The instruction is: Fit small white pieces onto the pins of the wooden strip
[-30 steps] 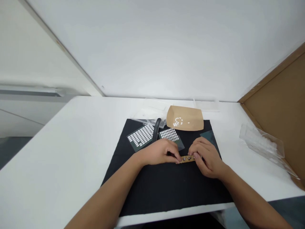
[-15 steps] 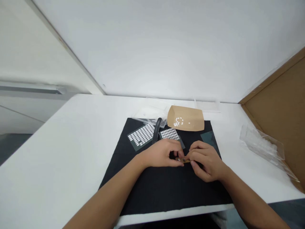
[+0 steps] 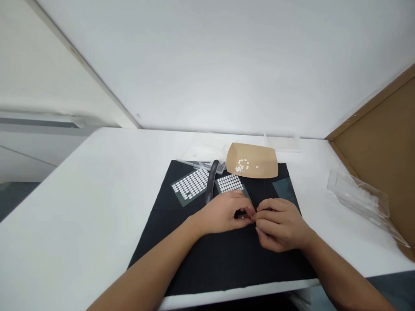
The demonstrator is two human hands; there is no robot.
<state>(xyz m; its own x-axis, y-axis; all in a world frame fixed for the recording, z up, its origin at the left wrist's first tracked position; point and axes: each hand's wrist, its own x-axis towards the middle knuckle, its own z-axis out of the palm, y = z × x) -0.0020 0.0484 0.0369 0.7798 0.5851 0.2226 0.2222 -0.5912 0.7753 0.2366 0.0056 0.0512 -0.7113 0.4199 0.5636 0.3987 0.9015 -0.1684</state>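
Over the black mat (image 3: 227, 263), my left hand (image 3: 228, 211) is closed, thumb and fingers pinching a small tan strip (image 3: 241, 217). Most of the strip is hidden by the fingers; a small shiny spot shows on it. My right hand (image 3: 280, 224) meets the left fingertips, its own fingers curled and pressed together at the strip's right end. What lies inside that pinch is covered. Just beyond the left hand lie two dark sheets of white oval stickers, a left sheet (image 3: 191, 186) and a right sheet (image 3: 230, 183).
A black curved bar (image 3: 212, 181) lies between the sticker sheets. Behind them is a tan paper tray (image 3: 262, 160) with several white ovals. Clear plastic cases (image 3: 204, 153) stand at the back, and another clear container (image 3: 356, 194) is at right. A dark green sheet (image 3: 285, 190) lies near the mat's edge.
My right hand has shifted slightly nearer me, and its fingers are drawn closer together. The left fingertips have moved a little right, covering more of the tan strip.
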